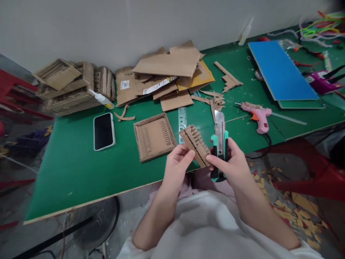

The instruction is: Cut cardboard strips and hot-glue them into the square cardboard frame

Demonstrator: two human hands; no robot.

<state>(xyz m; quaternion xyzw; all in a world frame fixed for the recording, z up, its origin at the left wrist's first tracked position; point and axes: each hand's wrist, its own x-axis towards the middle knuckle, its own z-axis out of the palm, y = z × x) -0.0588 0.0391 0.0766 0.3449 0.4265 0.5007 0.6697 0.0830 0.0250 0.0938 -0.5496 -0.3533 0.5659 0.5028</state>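
Note:
Between both hands, above the table's front edge, is a small cardboard piece (198, 144) with a ridged strip and a dark slit along it. My left hand (178, 163) pinches its left side. With thumb and finger my right hand (233, 162) grips its lower right end, and the same hand holds a black and green utility knife (220, 144), blade out and pointing away from me. Left of the hands, a square cardboard tray (155, 136) with two ridged strips inside lies on the green table (81, 172). A clear ruler (182, 122) lies just behind the cardboard piece.
A phone (104, 131) and glue bottle (102, 99) lie left, before stacked cardboard frames (72, 86). Cardboard sheets (167, 64) are piled at the back. On the right are a pink glue gun (258, 115), its cord, and a blue board (283, 72).

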